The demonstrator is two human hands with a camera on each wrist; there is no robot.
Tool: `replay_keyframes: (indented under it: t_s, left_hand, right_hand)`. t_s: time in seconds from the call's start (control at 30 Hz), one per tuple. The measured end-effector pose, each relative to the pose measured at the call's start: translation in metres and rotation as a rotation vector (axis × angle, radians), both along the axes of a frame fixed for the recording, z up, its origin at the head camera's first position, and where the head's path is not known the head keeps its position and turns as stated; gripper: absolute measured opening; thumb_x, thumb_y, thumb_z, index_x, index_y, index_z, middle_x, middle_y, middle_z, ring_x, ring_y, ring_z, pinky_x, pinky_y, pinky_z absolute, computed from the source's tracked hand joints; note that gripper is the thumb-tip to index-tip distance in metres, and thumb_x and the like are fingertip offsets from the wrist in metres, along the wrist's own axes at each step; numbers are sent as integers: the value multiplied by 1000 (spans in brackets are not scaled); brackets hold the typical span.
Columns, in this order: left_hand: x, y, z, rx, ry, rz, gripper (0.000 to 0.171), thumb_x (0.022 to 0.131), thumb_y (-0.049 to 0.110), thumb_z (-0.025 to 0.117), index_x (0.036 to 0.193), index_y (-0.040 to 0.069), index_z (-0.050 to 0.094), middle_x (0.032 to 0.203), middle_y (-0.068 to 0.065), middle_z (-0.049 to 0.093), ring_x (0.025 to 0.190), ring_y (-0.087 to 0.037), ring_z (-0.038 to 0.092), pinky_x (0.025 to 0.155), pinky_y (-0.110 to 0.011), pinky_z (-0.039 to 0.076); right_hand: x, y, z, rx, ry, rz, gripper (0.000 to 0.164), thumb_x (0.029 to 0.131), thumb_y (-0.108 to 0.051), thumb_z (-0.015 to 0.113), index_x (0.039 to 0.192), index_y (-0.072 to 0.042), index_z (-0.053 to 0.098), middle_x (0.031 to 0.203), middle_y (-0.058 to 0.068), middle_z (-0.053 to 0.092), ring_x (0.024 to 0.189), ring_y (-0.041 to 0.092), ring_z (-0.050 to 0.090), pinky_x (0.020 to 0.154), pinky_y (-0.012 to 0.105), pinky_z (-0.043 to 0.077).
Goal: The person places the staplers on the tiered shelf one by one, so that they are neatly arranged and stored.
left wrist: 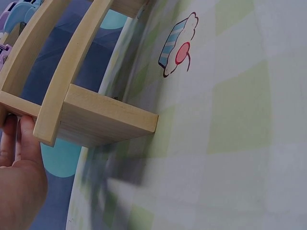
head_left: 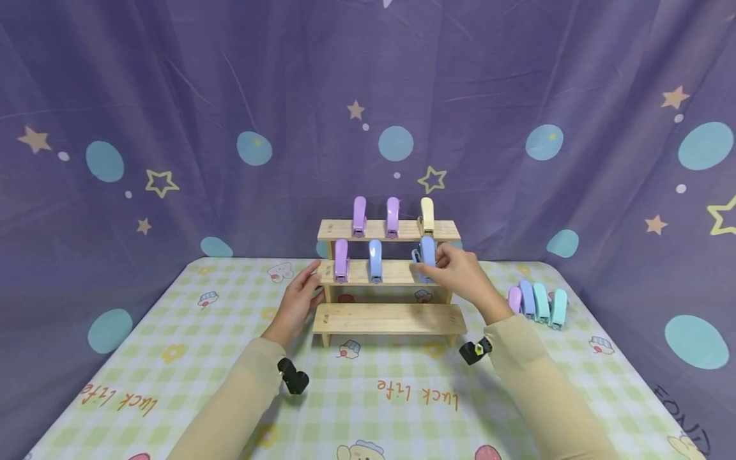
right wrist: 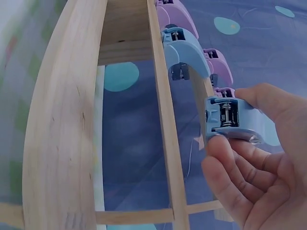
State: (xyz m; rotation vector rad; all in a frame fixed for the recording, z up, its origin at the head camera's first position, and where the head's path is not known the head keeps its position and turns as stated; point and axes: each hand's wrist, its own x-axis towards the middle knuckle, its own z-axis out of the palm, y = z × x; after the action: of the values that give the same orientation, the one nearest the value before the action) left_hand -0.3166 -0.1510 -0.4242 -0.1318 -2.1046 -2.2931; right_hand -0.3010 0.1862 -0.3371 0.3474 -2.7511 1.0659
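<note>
A three-tier wooden display stand [head_left: 391,319] stands on the table. My right hand [head_left: 462,271] pinches a blue stapler [head_left: 427,255] between thumb and fingers at the right end of the middle tier; the right wrist view shows its spring end [right wrist: 228,115] facing the camera. To its left on that tier are another blue stapler [head_left: 375,260] and a purple stapler [head_left: 341,260]. My left hand [head_left: 296,306] touches the stand's left end at the middle tier, its fingertips [left wrist: 29,125] against the wood and its fingers fairly straight.
On the top tier stand two purple staplers [head_left: 359,217] and a cream stapler [head_left: 427,216]. Several more staplers, purple, blue and teal [head_left: 540,303], are lined up on the checked tablecloth [head_left: 368,421] at the right. A purple patterned curtain [head_left: 322,83] hangs behind.
</note>
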Motion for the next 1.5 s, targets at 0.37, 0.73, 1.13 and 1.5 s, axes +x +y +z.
replay_keyframes:
  t_s: [0.37, 0.73, 1.13, 1.5]
  left_hand:
    - [0, -2, 2, -7, -19, 1, 51, 109, 29, 45, 158, 21, 34, 148, -12, 44, 134, -27, 44, 111, -36, 43]
    - [0, 0, 0, 2, -7, 4, 50, 109, 27, 44, 158, 19, 34, 146, -13, 45, 132, -27, 45, 110, -35, 44]
    - [-1, -1, -3, 28, -2, 3, 50, 109, 25, 46, 157, 18, 35, 142, -14, 46, 131, -29, 45, 110, -35, 44]
    - [-2, -1, -2, 19, -10, -5, 52, 109, 29, 46, 158, 19, 33, 146, -13, 45, 132, -28, 45, 111, -35, 44]
  right_hand:
    - [-14, -14, -15, -9, 32, 23, 42, 90, -48, 73, 90, -9, 56, 86, 6, 62, 73, 22, 55, 63, 34, 48]
    - [-18, -22, -24, -65, 23, -14, 43, 87, -50, 75, 89, -10, 59, 82, 3, 63, 69, 19, 56, 60, 30, 48]
    - [-20, -25, -32, -81, 35, -34, 50, 87, -58, 71, 92, -11, 58, 83, 3, 62, 68, 19, 55, 61, 32, 48]
    - [-17, -26, -34, -55, 42, -50, 53, 88, -64, 66, 93, -12, 57, 81, 2, 62, 61, 19, 52, 58, 33, 46]
